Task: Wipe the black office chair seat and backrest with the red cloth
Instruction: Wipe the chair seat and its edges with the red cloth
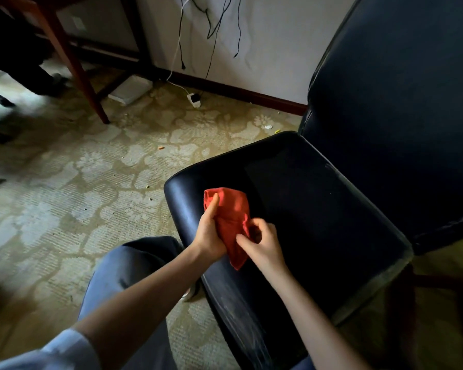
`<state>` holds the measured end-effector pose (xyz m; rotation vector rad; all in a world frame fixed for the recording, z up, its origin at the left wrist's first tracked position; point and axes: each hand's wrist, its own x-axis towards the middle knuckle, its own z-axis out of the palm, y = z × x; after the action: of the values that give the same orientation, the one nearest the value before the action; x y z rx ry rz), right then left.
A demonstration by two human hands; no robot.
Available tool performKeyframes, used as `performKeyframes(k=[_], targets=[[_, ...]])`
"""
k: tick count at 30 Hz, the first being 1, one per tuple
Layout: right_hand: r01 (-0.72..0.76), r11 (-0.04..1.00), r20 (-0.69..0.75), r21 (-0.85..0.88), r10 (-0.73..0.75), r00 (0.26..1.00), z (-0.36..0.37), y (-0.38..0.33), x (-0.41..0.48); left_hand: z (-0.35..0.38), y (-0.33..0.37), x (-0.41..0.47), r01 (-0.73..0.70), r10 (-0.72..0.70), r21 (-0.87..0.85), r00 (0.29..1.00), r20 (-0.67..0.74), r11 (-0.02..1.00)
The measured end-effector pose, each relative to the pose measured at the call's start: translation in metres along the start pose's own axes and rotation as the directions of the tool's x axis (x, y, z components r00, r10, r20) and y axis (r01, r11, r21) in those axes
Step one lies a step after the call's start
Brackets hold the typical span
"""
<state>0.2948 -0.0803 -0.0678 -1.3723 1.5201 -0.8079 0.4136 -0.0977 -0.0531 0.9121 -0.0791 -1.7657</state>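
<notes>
The black office chair fills the right half of the view, its seat (318,209) in the middle and its tall backrest (401,89) rising at the upper right. A bunched red cloth (231,209) is held just above the seat's front left part. My left hand (210,231) grips the cloth from the left, thumb pointing up along it. My right hand (263,243) pinches the cloth's lower right side with curled fingers. A pale dusty smear shows on the seat's front edge (241,316).
Patterned beige carpet (91,182) lies to the left, with small crumbs on it. A wooden table leg (75,68) stands at upper left. Cables (211,28) hang down the white wall to a charger (194,99) on the floor. My knee (134,265) is beside the seat.
</notes>
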Motion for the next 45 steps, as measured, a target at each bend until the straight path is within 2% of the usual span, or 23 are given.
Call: performKeyframes(k=[3,4,7,9,11,14,15,17,18,20,23,25,28,30,31,33,35,37,39,40,43,45], targets=[[-0.039,0.993,0.060,0.109,0.032,0.998,-0.007,-0.003,0.004,0.000,-0.003,-0.002,0.022,-0.023,0.071,1.000,0.008,0.997],[-0.015,0.997,0.073,0.077,0.010,0.997,-0.008,-0.003,0.005,-0.001,-0.004,-0.001,0.036,-0.035,0.096,0.999,-0.011,0.995],[0.136,0.974,-0.021,-0.181,-0.142,0.990,-0.008,-0.004,0.003,0.004,-0.002,-0.002,0.062,-0.055,0.089,0.995,-0.082,0.994],[0.228,0.930,-0.038,-0.288,-0.249,0.968,-0.008,-0.008,-0.004,0.005,-0.001,-0.001,0.078,-0.068,0.065,0.987,-0.143,0.995],[0.351,0.857,0.017,-0.377,-0.373,0.928,-0.007,-0.017,-0.013,0.002,-0.001,0.003,0.076,-0.066,0.044,0.977,-0.201,0.996],[0.518,0.651,0.096,-0.555,-0.569,0.817,-0.006,-0.030,-0.019,0.001,-0.008,0.004,0.064,-0.062,0.001,0.967,-0.247,0.998],[0.539,0.635,0.127,-0.554,-0.576,0.808,-0.006,-0.033,-0.021,0.000,-0.012,0.004,0.073,-0.074,-0.014,0.964,-0.257,0.997],[0.483,0.756,0.165,-0.441,-0.461,0.872,-0.006,-0.037,-0.028,-0.001,-0.016,0.002,0.099,-0.096,-0.003,0.960,-0.263,0.995],[0.396,0.844,0.197,-0.362,-0.346,0.917,-0.006,-0.036,-0.030,0.000,-0.016,0.002,0.099,-0.094,0.005,0.963,-0.253,0.995],[0.295,0.916,0.209,-0.271,-0.243,0.947,-0.008,-0.032,-0.029,0.003,-0.016,0.005,0.078,-0.071,0.019,0.972,-0.223,0.997],[0.234,0.968,0.173,-0.091,-0.216,0.961,-0.017,-0.028,-0.028,0.009,-0.017,0.007,0.072,-0.058,0.089,0.987,-0.147,0.993],[0.188,0.982,0.232,0.015,-0.186,0.955,-0.022,-0.025,-0.028,0.013,-0.016,0.012,0.057,-0.032,0.210,0.992,-0.122,0.976],[0.121,0.977,0.235,0.178,-0.162,0.959,-0.030,-0.021,-0.021,0.030,0.008,0.026,-0.079,0.176,0.409,0.963,-0.205,0.909],[0.097,0.982,0.161,0.165,-0.124,0.979,-0.038,-0.012,-0.007,0.047,0.030,0.038,-0.194,0.302,0.459,0.937,-0.174,0.867],[0.080,0.989,0.118,0.127,-0.096,0.988,-0.043,-0.006,0.000,0.053,0.039,0.045,-0.258,0.370,0.504,0.919,-0.134,0.824],[0.045,0.996,0.051,0.081,-0.049,0.997,-0.050,0.006,0.012,0.061,0.051,0.062,-0.364,0.498,0.675,0.867,-0.006,0.642],[0.018,0.999,0.022,0.050,-0.019,1.000,-0.056,0.017,0.024,0.060,0.053,0.085,-0.424,0.535,0.836,0.822,0.195,0.348],[-0.018,1.000,0.019,0.011,0.018,1.000,-0.062,0.027,0.034,0.053,0.046,0.114,-0.367,0.378,0.930,0.860,0.344,-0.012],[-0.042,0.998,0.014,-0.049,0.042,0.999,-0.069,0.037,0.042,0.044,0.033,0.132,-0.266,0.215,0.924,0.919,0.329,-0.276],[-0.044,0.996,0.017,-0.083,0.046,0.999,-0.073,0.042,0.046,0.040,0.031,0.140,-0.277,0.201,0.895,0.910,0.361,-0.350],[0.025,0.967,0.015,-0.255,-0.022,1.000,-0.083,0.056,0.055,0.033,0.039,0.156,-0.428,0.141,0.709,0.794,0.591,-0.561],[0.172,0.859,-0.028,-0.482,-0.211,0.977,-0.087,0.068,0.061,0.029,0.045,0.168,-0.459,0.019,0.589,0.778,0.628,-0.665]])
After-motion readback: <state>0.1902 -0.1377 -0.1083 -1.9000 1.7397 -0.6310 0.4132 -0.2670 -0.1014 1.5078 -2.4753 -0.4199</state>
